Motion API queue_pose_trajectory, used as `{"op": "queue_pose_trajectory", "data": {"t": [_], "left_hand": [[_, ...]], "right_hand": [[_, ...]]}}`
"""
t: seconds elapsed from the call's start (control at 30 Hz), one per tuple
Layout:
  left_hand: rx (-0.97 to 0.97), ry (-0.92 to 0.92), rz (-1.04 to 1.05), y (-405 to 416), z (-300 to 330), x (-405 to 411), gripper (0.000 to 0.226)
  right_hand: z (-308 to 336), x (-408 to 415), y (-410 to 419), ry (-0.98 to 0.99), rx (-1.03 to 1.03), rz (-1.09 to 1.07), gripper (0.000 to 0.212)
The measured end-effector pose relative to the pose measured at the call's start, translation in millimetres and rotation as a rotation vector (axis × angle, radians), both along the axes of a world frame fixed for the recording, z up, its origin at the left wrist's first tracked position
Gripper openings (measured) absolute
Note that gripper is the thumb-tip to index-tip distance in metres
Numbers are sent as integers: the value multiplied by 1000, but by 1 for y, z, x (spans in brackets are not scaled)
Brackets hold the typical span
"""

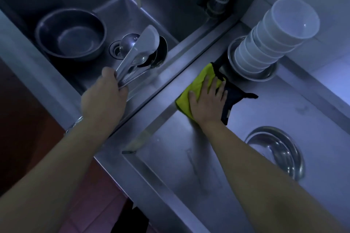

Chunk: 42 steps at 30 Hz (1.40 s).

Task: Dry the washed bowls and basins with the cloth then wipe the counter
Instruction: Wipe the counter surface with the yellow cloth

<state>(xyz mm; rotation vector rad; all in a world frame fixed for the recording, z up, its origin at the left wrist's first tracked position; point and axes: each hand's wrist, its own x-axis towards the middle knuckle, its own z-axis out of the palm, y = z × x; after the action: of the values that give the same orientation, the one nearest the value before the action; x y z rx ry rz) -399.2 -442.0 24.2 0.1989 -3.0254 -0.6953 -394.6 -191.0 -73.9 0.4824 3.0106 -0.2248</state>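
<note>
Right hand [206,100] flat, fingers [208,81] spread on cloth [193,85]: press evenly, wipe desk [265,108] w/ long strokes. Left hand [106,92] grips utensils [140,49].

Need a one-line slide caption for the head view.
Left hand grips metal utensils over the sink; right hand presses the yellow cloth on the counter.

One head cam only: scene is viewed steeply down and fwd, close over sink [132,15] and counter [189,157].
</note>
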Motion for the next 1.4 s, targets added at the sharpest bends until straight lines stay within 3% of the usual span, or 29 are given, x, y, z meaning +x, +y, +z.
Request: {"op": "queue_pose_trajectory", "data": {"t": [0.5, 0.83, 1.2, 1.4], "left_hand": [[79, 37, 50, -56, 19, 33, 18], [148, -29, -75, -15, 25, 62, 19], [98, -199, -444, 85, 2, 122, 18], [64, -218, -538, 118, -15, 131, 18]], "right_hand": [[10, 123, -152, -98, -116, 168, 84], [21, 194, -117, -227, -277, 423, 79], [38, 318, -24, -275, -235, 94, 72], [41, 357, 1, -257, -238, -94, 70]]}}
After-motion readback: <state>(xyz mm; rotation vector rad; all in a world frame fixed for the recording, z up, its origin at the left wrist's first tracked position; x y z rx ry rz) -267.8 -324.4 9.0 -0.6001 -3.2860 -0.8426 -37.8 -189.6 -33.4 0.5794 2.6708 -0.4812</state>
